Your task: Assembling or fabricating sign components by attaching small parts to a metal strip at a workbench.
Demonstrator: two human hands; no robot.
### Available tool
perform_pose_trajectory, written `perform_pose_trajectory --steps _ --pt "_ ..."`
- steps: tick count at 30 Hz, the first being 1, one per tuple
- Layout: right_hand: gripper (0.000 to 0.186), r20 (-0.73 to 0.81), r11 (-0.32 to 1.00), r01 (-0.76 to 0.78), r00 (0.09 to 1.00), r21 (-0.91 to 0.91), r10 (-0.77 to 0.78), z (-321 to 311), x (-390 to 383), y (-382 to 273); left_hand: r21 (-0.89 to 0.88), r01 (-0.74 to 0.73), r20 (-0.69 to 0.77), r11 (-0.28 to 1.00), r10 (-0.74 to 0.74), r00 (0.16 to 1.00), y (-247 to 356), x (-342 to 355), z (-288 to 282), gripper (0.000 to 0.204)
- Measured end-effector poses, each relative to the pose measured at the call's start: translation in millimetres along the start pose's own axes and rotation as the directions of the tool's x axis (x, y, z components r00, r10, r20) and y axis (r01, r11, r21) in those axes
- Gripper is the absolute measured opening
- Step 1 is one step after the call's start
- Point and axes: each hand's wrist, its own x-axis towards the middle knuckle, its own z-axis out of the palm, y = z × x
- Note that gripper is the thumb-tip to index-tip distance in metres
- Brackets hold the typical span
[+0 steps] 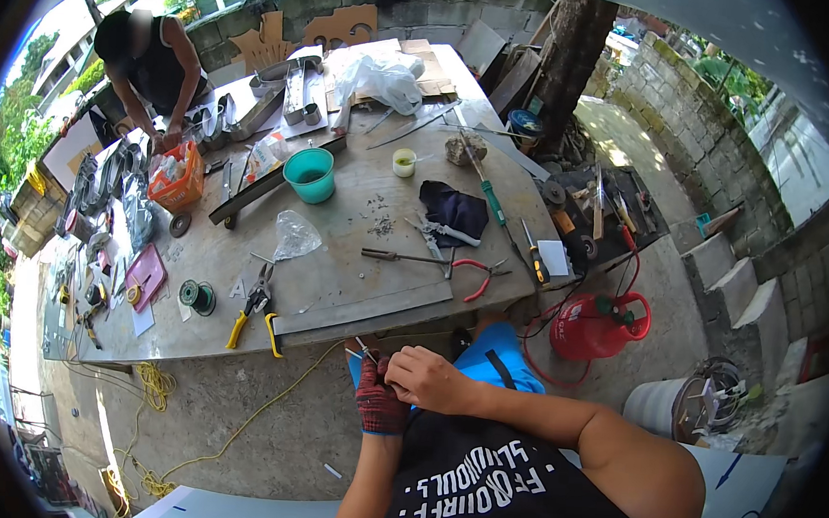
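In front of my body, just off the table's near edge, my left hand (382, 401) wears a red and black knit glove. Its fingers are closed around a thin, light metallic piece (362, 347) that sticks up past them; its kind is unclear. My bare right hand (421, 377) presses against the glove with bent fingers, and whatever lies between them is hidden. Yellow-handled snips (258, 308) rest on the table (336, 297) to the left of my hands. To the right lie red-handled pliers (478, 280), a dark cloth (453, 212) and a green-handled soldering iron (491, 200).
A teal bowl (309, 177), green wire spool (198, 297) and plastic bag (297, 237) stand on the table. At the far left a person (165, 63) works behind an orange basket (178, 186). A red gas cylinder (586, 326) stands right; a yellow cord (252, 429) crosses the floor.
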Motion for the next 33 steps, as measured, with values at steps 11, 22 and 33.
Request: perform_pose_trajectory --steps 11,22,33 --pt "0.017 -0.079 0.988 0.120 0.989 -0.099 -0.128 -18 -22 -6 -0.010 0.034 0.004 0.999 -0.034 0.999 1 -13 17 0.026" --pt "0.019 -0.202 0.842 -0.195 0.921 0.504 0.334 -54 -26 15 0.293 0.022 0.006 0.956 -0.025 1.000 46 -50 61 0.020" --pt "0.013 -0.169 0.675 -0.289 0.833 0.679 0.527 -79 -25 40 0.724 -0.112 0.205 0.681 -0.057 0.977 69 -34 80 0.019"
